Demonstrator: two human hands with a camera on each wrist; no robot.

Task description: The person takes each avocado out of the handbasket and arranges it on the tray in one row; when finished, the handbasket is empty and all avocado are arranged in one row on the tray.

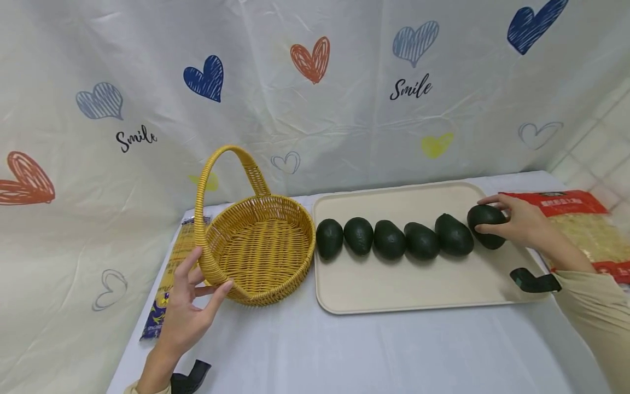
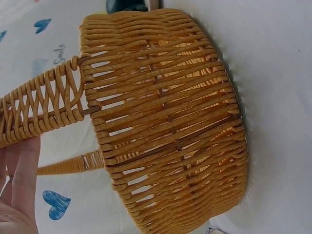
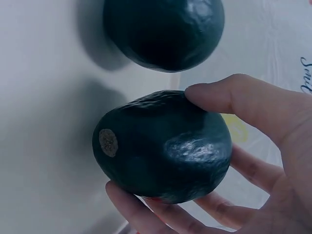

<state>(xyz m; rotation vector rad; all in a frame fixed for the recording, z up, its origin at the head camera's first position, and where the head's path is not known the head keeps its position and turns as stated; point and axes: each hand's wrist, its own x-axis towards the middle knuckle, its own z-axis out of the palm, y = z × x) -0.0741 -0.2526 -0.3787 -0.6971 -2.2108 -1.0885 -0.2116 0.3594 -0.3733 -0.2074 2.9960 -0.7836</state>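
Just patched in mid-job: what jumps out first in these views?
A row of six dark green avocados crosses the beige tray; the right hand grips the avocado at the right end. Left of the tray stands a yellow wicker basket, its near rim touched by the left hand. A heart-printed "Smile" cloth hangs behind.

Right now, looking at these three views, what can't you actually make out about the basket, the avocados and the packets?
- Yellow packet, head view: mostly hidden behind the basket and left hand; print too small to read.
- Red packet, head view: cut off by the right edge; label too small to read.
- Basket inside, left wrist view: only the outer wall shows.
- Held avocado, right wrist view: whether it is lifted or resting on the tray is unclear; the right hand covers its far side.
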